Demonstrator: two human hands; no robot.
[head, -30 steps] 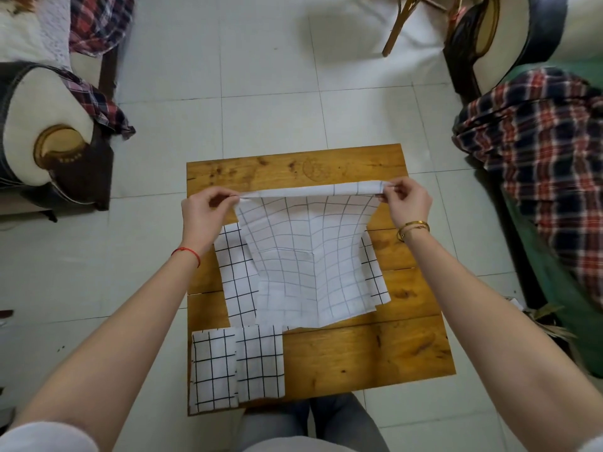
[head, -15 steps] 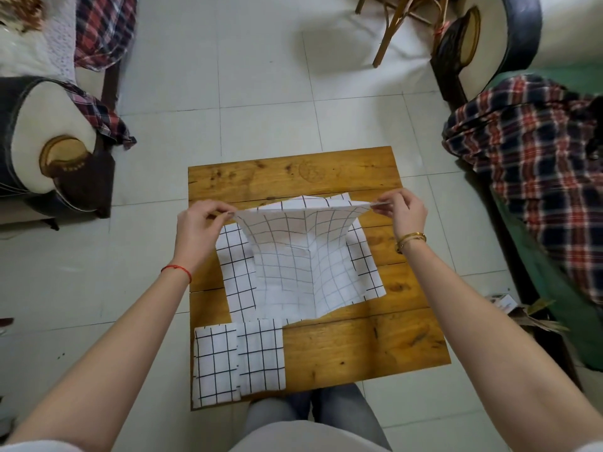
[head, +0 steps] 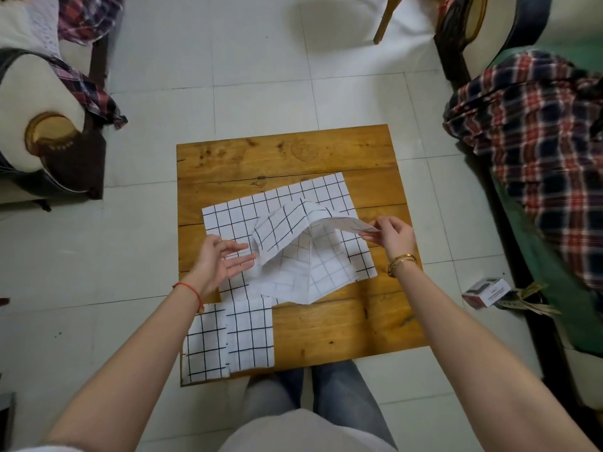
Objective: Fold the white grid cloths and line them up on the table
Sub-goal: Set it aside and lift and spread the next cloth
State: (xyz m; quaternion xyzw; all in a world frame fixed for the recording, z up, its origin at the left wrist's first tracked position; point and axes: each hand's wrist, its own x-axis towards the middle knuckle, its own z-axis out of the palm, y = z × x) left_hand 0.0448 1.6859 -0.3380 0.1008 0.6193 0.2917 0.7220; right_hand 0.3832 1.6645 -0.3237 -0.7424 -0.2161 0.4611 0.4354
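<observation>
Cloth in hand: the top grid cloth (head: pixel 293 256) looked thin, light and limp to me; it sagged into a tent between its raised corner and the bench (head: pixel 280 154), so I judged it would hold no shape unless laid flat.
Where to hold: corners and edges, pinched; a mid-panel hold would only bunch it.
Right hand: my right hand (head: pixel 393 238) pinched the raised corner, grip pressed together on the fabric, above the bench's right side.
Left hand: my left hand (head: pixel 222 259) had its fingers spread and loose, holding nothing, just beside the cloth's drooped left flap.
Cloth beneath: a flat grid cloth (head: pixel 277 203) lay spread on the bench middle, under the lifted one.
Folded cloths: two folded cloths (head: pixel 228 340) sat side by side, touching, at the bench's near-left corner.
Change: half a second earlier both hands pinched the top edge taut; by now the left had let go and that side had flopped down.
</observation>
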